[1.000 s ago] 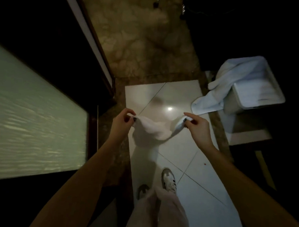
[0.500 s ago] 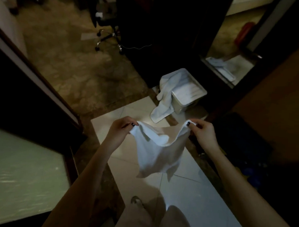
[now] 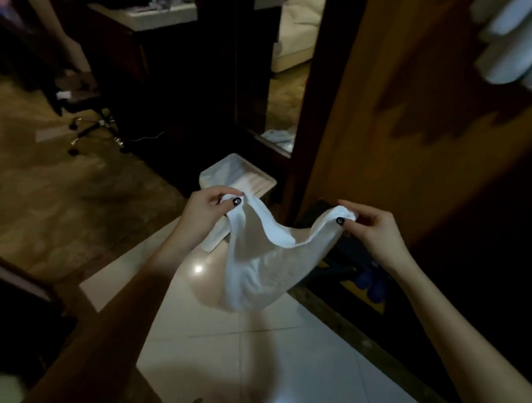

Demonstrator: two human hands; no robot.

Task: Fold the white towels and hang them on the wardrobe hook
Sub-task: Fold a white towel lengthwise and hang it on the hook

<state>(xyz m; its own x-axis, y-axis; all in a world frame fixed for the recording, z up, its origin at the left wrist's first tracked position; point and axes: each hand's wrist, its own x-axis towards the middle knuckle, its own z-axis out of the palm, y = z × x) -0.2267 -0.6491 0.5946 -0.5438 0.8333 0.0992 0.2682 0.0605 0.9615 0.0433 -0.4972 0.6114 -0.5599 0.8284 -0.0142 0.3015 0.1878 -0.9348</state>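
Hands, left point(image 3: 203, 218) and right point(image 3: 377, 233), at white towel point(image 3: 257, 265) corners

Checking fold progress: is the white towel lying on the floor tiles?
No: the white towel hangs in the air, its top corners pinched by the left hand and right hand.

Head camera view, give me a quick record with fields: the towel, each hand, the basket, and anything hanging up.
Towel: small white cloth towel, unfolded, sagging between both hands
Left hand: pinches one top corner
Right hand: pinches the other top corner
Basket: white plastic basket beyond the towel, partly hidden
Hanging: blurred white cloth at upper right, hook not visible
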